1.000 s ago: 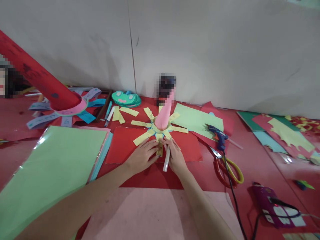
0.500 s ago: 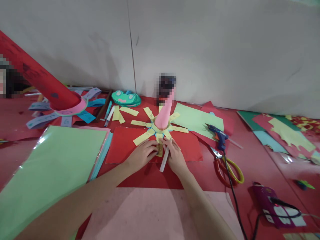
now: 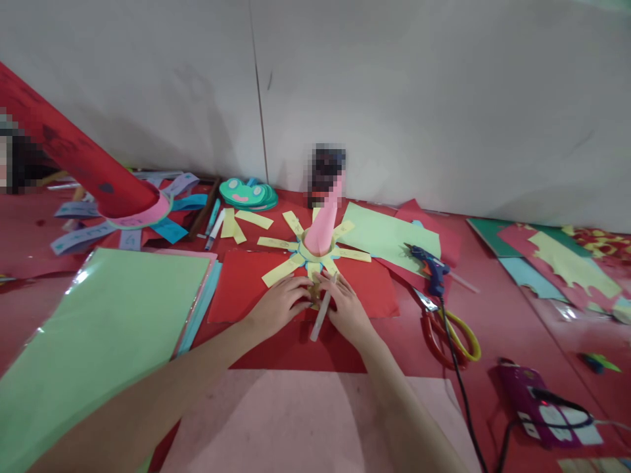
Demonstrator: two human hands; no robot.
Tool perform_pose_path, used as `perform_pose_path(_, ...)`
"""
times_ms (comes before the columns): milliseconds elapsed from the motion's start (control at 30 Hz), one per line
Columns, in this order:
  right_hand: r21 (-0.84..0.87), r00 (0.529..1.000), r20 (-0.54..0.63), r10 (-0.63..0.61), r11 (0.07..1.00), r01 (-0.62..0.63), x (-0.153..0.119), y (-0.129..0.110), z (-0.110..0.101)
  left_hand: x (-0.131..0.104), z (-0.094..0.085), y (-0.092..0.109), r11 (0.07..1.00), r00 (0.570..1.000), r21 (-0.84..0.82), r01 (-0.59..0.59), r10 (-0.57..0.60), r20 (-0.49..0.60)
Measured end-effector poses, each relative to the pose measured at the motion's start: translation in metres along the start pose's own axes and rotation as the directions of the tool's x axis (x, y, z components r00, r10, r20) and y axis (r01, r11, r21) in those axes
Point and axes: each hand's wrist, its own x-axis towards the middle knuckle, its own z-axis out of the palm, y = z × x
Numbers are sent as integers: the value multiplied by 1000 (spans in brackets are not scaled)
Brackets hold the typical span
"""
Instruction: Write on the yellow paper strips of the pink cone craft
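A pink paper cone [image 3: 324, 226] stands in a yellow paper ring with several yellow strips [image 3: 283, 270] spread around it, on red sheets [image 3: 241, 282]. At the strip nearest me, my left hand [image 3: 283, 303] rests with its fingertips bent onto the paper from the left. My right hand [image 3: 346, 307] comes from the right and holds a whitish marker [image 3: 322, 314] between its fingers, its lower end pointing toward me. The fingertips of both hands nearly meet and partly cover that strip.
Glue gun [image 3: 431, 266] and scissors [image 3: 456, 338] lie to the right, with a cable running to a purple power bank [image 3: 537, 404]. Green sheets [image 3: 123, 309] lie left. A red tube [image 3: 83, 144] rises from a pink ring at the upper left.
The marker has tilted, its upper end now over the right fingers and its lower end slightly further left. Both hands stay almost in place.
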Motion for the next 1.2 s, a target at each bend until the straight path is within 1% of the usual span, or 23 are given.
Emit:
perform_pose_path(167,6,1000,-3,-3,1000,3,0,-1,-1,0,-2,1,1000,1000,8,4,-4,23)
perform_pose_path(300,13,1000,-22,-15,1000,15,0,-2,-1,-1,-3,4,999,997,30,35,-37,64)
perform_pose_path(367,24,998,-54,-11,1000,12,0,-3,0,-1,-3,5,998,996,34,47,-50,72)
perform_pose_path(433,35,991,-134,29,999,-25,-1,-5,2,-3,-2,4,998,997,36,44,-46,65)
perform_pose_path(500,47,971,-218,95,995,-87,-2,-6,3,-4,0,2,998,998,49,27,-30,54)
perform_pose_path(533,51,962,-241,125,992,-116,-3,-6,4,-4,0,1,998,998,58,16,-19,52)
perform_pose_path(600,50,959,-240,152,988,-144,-3,-6,4,-5,1,1,997,998,78,-11,6,60)
perform_pose_path(767,3,976,-194,99,995,-101,-2,-1,5,-6,2,3,979,990,173,-108,90,105)
perform_pose_path(900,-3,972,-224,75,997,-78,-1,-1,6,-9,8,1,934,971,298,-197,145,188)
perform_pose_path(967,44,955,-284,81,996,-71,-1,-4,5,-10,12,-1,914,965,345,-212,140,220)
perform_pose_path(1033,149,918,-379,117,987,-64,-1,-9,3,-10,14,-3,905,959,369,-211,119,255)
perform_pose_path(1067,228,886,-434,162,971,-66,-1,-12,2,-10,15,-3,906,957,372,-205,105,271)
perform_pose_path(1100,303,840,-494,223,950,-74,-1,-14,1,-10,15,-3,907,954,371,-197,91,284)
perform_pose_path(1133,361,815,-506,283,928,-98,-1,-16,0,-10,15,-3,911,953,368,-187,78,291)
perform_pose_path(1200,452,793,-473,385,878,-157,-1,-20,0,-10,13,-1,919,953,357,-171,63,295)
